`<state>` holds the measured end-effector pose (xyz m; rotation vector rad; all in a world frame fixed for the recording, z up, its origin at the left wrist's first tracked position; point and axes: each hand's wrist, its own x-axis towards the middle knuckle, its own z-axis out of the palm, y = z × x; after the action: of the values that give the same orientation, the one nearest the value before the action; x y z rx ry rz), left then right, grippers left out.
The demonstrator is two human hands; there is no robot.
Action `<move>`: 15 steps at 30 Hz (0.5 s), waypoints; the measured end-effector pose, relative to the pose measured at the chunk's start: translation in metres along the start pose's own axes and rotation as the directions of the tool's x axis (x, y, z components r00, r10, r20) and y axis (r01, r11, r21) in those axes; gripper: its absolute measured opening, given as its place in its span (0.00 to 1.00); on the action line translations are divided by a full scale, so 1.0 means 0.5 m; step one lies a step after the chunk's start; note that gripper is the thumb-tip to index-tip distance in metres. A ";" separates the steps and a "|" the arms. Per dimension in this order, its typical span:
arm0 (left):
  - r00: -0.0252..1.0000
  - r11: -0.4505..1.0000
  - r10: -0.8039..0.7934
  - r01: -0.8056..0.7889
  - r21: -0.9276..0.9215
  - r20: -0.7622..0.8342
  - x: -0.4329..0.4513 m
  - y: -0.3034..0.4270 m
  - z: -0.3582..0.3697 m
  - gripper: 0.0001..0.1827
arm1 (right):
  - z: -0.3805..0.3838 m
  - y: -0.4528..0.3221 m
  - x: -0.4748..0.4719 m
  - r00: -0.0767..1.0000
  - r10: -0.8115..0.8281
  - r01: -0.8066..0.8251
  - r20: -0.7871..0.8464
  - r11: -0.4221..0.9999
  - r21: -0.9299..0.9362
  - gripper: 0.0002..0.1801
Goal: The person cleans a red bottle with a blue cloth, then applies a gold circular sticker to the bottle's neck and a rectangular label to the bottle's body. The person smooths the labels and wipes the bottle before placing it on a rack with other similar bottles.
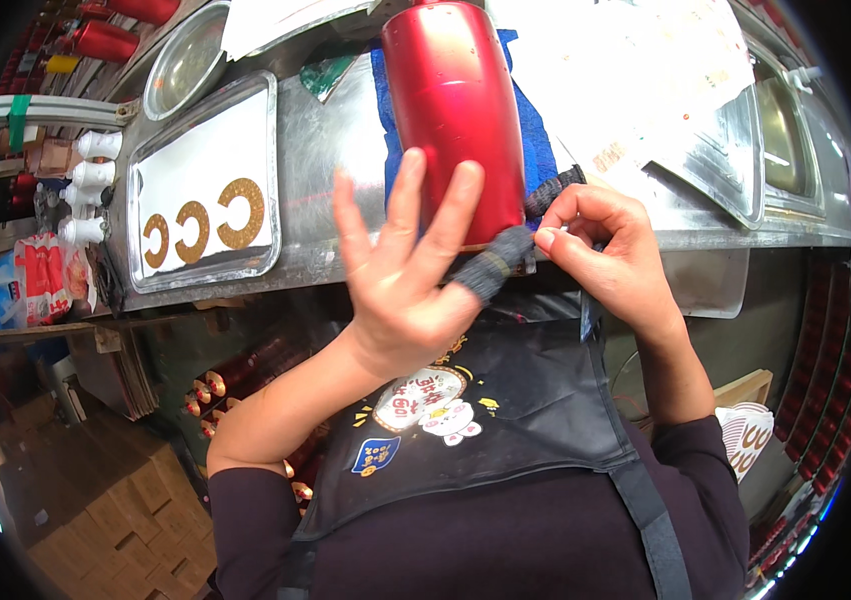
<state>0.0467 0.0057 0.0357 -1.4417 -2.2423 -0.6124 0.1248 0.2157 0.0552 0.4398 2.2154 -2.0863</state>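
My left hand (pixel 414 300) is spread palm down over the lower end of a glossy red metal cylinder (pixel 455 97), its thumb in a dark grey knit finger cover (pixel 496 262). Beside the cylinder's lower right edge, my right hand (pixel 605 251) has its bare thumb and index fingertips close together at the tip of that cover. Whether they grip something small there is unclear. Another dark knit cover (pixel 556 191) shows just behind the right fingers. The cylinder lies on a blue cloth (pixel 534 135) on a metal worktable (pixel 320 150).
At left, a metal tray (pixel 273 165) holds gold C-shaped pieces (pixel 243 214) on white paper; an oval metal bowl (pixel 186 64) stands behind it. White sheets (pixel 620 67) and another metal tray (pixel 752 157) lie at right. Red cylinders with gold ends (pixel 215 382) sit below the table's edge.
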 end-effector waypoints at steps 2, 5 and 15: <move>1.000 1.000 -0.018 0.018 0.015 0.008 0.012 0.004 0.015 0.20 | 0.003 0.002 0.001 1.000 0.018 -0.018 -0.004 1.000 0.012 0.04; 0.971 0.962 -0.217 0.196 -0.190 -0.097 0.012 -0.008 0.027 0.28 | 0.004 0.000 0.001 0.999 0.031 -0.028 0.036 0.997 -0.073 0.04; 0.971 0.921 -0.236 0.238 -0.309 0.043 -0.101 -0.020 0.004 0.36 | -0.002 -0.019 -0.012 1.000 -0.013 0.014 0.018 0.999 -0.036 0.04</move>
<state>0.0570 -0.0344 0.0049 -1.3138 -2.4273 -1.0861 0.1281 0.2156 0.0661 0.4031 2.2485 -2.0452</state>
